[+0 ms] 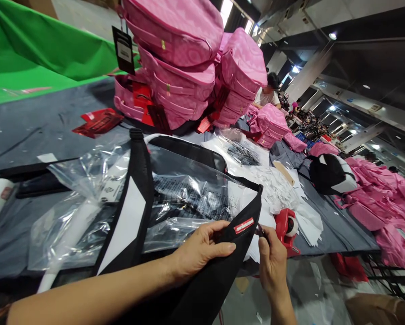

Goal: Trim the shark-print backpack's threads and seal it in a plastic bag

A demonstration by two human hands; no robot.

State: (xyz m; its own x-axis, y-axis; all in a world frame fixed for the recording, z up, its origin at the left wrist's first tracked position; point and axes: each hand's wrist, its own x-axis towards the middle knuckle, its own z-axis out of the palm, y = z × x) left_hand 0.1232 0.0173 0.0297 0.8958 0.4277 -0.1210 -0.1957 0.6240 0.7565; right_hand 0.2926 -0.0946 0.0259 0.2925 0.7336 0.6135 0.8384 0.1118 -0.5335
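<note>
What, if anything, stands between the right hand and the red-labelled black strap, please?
Only a small dark item held by the right hand, too unclear to identify; nothing else visible lies before the black strap, which the left hand pinches.

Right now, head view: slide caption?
Left hand holds red-labelled black strap, right hand at its edge, pink backpacks behind.

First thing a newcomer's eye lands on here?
Most likely the stacked bright pink backpacks at top centre, with the vivid green sheet at upper left. Closest in, the left hand grips a black strap whose red label stands out, and a red tape dispenser sits just beyond the right hand.
</note>
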